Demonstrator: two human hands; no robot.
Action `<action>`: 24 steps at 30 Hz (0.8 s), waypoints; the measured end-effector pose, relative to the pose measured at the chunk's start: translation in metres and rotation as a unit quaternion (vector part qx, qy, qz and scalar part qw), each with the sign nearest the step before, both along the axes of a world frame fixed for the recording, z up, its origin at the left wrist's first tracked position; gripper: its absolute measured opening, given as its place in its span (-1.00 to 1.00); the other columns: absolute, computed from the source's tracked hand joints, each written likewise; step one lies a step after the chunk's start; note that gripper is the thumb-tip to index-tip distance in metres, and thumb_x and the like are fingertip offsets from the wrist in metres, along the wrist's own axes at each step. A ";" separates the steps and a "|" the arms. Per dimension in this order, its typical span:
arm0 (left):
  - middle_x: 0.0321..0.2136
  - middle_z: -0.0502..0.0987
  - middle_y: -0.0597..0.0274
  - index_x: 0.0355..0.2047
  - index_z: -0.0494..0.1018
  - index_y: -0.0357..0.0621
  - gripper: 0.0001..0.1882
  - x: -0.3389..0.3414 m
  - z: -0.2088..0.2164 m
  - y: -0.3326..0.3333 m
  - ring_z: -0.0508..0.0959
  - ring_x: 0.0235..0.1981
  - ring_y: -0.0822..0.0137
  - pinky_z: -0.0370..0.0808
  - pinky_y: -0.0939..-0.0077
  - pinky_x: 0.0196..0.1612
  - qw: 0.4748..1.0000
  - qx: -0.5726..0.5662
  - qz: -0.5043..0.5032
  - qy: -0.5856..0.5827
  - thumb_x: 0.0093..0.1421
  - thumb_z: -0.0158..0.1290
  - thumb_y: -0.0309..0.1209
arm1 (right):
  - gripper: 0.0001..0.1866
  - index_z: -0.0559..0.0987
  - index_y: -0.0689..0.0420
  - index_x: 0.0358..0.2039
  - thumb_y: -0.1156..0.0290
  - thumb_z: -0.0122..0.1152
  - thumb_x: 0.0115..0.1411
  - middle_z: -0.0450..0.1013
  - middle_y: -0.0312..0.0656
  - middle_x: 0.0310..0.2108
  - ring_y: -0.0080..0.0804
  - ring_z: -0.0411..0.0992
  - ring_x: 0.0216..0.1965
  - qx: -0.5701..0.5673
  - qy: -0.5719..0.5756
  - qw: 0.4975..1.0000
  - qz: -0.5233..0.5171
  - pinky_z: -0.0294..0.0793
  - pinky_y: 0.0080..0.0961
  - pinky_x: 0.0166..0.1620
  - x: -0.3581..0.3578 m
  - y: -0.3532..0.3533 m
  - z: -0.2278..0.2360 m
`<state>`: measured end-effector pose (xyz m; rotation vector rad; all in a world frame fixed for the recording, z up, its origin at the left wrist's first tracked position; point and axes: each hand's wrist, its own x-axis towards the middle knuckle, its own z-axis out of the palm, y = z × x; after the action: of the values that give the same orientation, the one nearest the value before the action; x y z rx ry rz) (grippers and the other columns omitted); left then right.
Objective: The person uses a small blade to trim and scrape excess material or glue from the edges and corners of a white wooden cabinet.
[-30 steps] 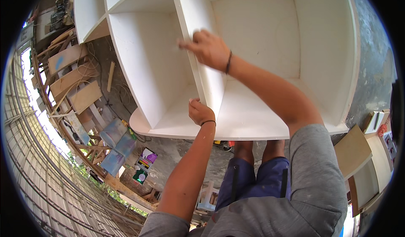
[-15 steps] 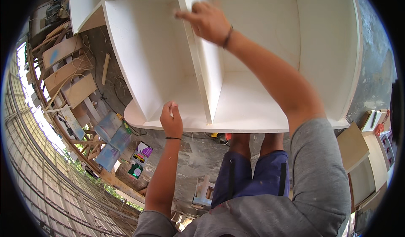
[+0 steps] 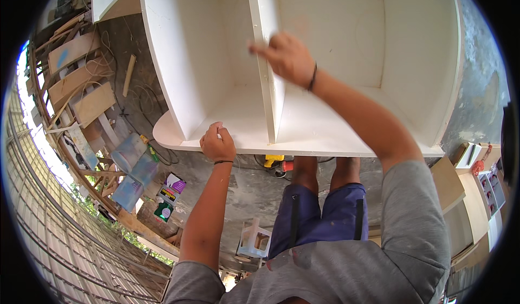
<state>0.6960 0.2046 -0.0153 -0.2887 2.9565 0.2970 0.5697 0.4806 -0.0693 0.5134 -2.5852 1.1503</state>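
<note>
My right hand point(image 3: 290, 57) is at the front edge of a white upright divider point(image 3: 262, 66) in a white shelf cabinet point(image 3: 330, 38). Its index finger stretches out across that edge while the other fingers curl; motion blurs the fingertip, and nothing shows in the hand. Small marks dot the divider's edge. Lower and to the left, my left hand point(image 3: 218, 143) is closed above the cabinet's near board point(image 3: 303, 141). A bit of something small and white shows between its fingers, mostly hidden. Both wrists carry a thin dark band.
Below the near board, a yellow and red power tool point(image 3: 279, 166) lies on the concrete floor by my legs. Wood offcuts point(image 3: 92, 103), cables and clear plastic bins point(image 3: 130, 152) crowd the left side. Boards point(image 3: 449, 185) lean at the right; a small white stool point(image 3: 254, 239) stands behind.
My right hand has moved down along the divider's front edge, nearer to me. My left hand has turned slightly, still closed. The whole view has shifted a little.
</note>
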 end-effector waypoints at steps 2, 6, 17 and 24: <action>-0.48 0.60 0.26 -0.38 0.53 -0.05 -0.81 0.002 0.001 -0.004 0.56 -0.40 0.18 0.38 0.30 -0.15 1.000 -0.007 -0.010 0.007 0.11 -0.09 -0.39 | -0.51 0.50 -0.26 -0.04 0.54 0.06 0.01 0.26 -0.31 -0.46 -0.38 0.29 -0.42 0.001 -0.020 0.996 0.087 0.31 -0.37 -0.37 0.074 -0.016 0.009; -0.47 0.60 0.25 -0.38 0.53 -0.05 -0.81 -0.003 0.001 -0.002 0.57 -0.39 0.17 0.39 0.29 -0.17 1.000 -0.003 -0.006 0.001 0.10 -0.09 -0.39 | -0.53 0.50 -0.26 -0.06 0.50 0.09 -0.01 0.27 -0.32 -0.44 -0.39 0.29 -0.41 0.025 -0.013 0.989 0.143 0.30 -0.37 -0.35 0.082 -0.004 0.022; -0.48 0.59 0.25 -0.38 0.53 -0.06 -0.81 -0.004 0.005 0.003 0.56 -0.40 0.20 0.37 0.33 -0.15 0.999 -0.021 0.009 -0.027 0.07 -0.08 -0.39 | -0.56 0.52 -0.22 -0.05 0.47 0.05 0.04 0.33 -0.35 -0.41 -0.43 0.33 -0.35 0.036 -0.025 0.979 0.201 0.33 -0.39 -0.25 0.120 -0.019 0.028; -0.49 0.58 0.27 -0.38 0.53 -0.05 -0.81 -0.007 0.008 0.010 0.57 -0.39 0.21 0.38 0.34 -0.15 1.000 -0.014 -0.003 -0.028 0.07 -0.08 -0.37 | -0.62 0.55 -0.17 -0.14 0.53 0.12 0.02 0.39 -0.28 -0.48 -0.27 0.36 -0.52 0.177 0.027 0.983 -0.032 0.36 -0.34 -0.39 -0.108 0.039 0.001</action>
<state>0.6886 0.2148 -0.0072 -0.2865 2.9088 0.2434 0.4615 0.5200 -0.0686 0.5191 -2.7468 0.6466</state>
